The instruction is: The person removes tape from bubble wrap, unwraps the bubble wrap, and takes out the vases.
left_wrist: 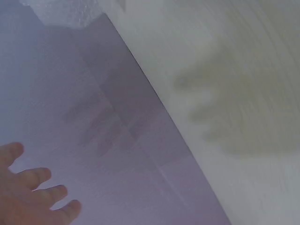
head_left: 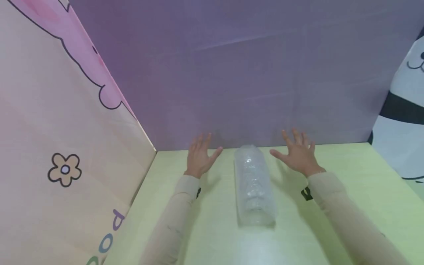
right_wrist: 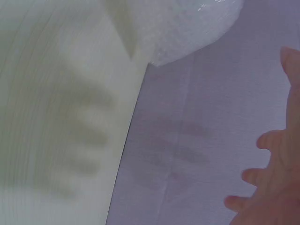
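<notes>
A long bundle of clear bubble wrap [head_left: 254, 184] lies lengthwise on the pale table, its far end close to the purple backdrop. What, if anything, is inside the wrap is hard to make out. To its left, apart from it, my left hand [head_left: 200, 156] is held with fingers spread and nothing in them. My right hand [head_left: 298, 154] hovers on the other side, fingers also spread and holding nothing. Both hands cast shadows on the table. In the right wrist view the bundle's end [right_wrist: 187, 28] shows at the top, and the right hand [right_wrist: 276, 183] stands at the right edge.
A purple cloth wall [head_left: 251, 73] rises at the table's far edge. On the left stands a cream panel with a flower drawing [head_left: 65, 169]; a panda print [head_left: 400, 121] covers the right side. The light table [head_left: 212, 239] extends around the bundle.
</notes>
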`<state>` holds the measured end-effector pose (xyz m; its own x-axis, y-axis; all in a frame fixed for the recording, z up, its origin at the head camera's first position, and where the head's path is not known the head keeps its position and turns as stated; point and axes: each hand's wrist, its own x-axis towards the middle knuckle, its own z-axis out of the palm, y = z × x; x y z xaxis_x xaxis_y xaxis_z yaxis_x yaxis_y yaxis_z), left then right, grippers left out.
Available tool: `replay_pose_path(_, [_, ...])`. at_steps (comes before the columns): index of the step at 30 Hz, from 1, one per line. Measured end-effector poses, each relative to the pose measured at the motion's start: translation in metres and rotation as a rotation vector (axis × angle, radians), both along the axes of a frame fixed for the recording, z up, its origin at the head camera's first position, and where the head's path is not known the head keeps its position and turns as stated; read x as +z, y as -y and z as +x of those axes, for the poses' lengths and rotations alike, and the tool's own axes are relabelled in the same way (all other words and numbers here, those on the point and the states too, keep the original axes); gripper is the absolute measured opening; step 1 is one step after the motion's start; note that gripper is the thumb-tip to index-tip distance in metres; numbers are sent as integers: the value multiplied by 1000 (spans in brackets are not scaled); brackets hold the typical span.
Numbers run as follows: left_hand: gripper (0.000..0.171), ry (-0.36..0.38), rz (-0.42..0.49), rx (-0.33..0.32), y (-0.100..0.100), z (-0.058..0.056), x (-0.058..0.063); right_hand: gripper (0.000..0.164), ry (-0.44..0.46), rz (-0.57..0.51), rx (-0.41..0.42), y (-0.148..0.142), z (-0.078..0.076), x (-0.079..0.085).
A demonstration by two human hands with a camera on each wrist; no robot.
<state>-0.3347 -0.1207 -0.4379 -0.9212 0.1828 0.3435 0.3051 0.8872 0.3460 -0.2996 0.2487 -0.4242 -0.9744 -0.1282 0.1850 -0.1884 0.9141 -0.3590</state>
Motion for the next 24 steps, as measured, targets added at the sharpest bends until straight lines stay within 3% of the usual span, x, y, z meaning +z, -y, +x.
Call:
replay_pose_path(5, [71,-84,156,-42,-11,5,-3,102,63,-36,80,9,8,-7])
replay_pose_path(13, [37,39,420,-82,-43,30,-8,102,255,-248,158,20,21,-26])
replay_pose_path(19, [26,159,419,-175,-71,48,-12,93,426,-317,231,21,30,-36])
replay_pose_path(24, [31,175,365,-246,-87,55,-16,87,526,-351,295,18,34,-45])
